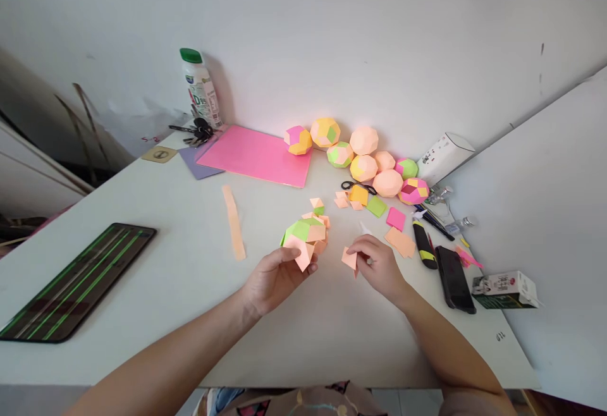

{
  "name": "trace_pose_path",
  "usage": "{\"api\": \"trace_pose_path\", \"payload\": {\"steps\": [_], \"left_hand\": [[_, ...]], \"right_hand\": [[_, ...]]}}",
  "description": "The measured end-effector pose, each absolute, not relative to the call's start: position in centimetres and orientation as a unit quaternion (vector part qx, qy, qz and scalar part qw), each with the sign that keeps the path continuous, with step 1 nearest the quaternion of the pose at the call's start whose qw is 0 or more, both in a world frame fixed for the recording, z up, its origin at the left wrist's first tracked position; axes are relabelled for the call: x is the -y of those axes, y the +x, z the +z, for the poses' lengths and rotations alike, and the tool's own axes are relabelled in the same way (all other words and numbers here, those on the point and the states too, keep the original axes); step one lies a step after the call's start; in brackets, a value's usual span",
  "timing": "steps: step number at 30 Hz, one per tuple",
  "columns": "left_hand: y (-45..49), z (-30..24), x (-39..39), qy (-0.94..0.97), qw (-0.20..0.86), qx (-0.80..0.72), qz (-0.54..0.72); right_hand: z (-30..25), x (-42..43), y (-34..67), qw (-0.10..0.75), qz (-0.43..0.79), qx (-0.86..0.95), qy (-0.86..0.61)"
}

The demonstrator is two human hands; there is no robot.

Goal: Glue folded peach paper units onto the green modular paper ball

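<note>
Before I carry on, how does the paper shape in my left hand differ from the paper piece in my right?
Size: the paper shape in the left hand is larger than the paper piece in the right hand.
Colour: the paper shape mixes green and peach; the paper piece shows only peach.
Build: the paper shape has many facets; the paper piece shows just a few.
Both are angular and held in fingers.

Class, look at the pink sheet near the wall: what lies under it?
A purple sheet sticks out from under the left end of the pink sheet. How far it runs beneath, and whether anything else lies there, is covered.
</note>
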State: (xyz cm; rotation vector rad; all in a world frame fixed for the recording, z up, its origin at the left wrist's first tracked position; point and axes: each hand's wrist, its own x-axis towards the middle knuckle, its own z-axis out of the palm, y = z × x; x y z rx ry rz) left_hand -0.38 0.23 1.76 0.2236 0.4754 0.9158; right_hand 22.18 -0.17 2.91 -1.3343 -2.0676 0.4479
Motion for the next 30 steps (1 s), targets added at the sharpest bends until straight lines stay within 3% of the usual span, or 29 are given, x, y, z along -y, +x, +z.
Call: {"api": "trace_pose_path", "payload": {"steps": [3,7,15,30], "left_hand": [[-0.3,1.7,0.0,0.090,0.871,-0.223,0.429],[0.0,1.7,0.3,0.084,0.882,-0.201,0.418],[0.1,1.5,0.4,0.110,0.883,-0.179,0.419],[0.6,1.3,0.6,0.131,0.874,-0.224,0.410]], "right_hand": [[3.3,0.6,21.4,0.393,0.231,0.749,-0.480],[3.1,1.1,20.0,0.401,0.273,0.730,-0.481],[1.8,0.7,19.6,0.419,0.510,0.541,-0.521],[0.3,1.1,19.8,0.474,0.631,0.436,-0.432]]}}
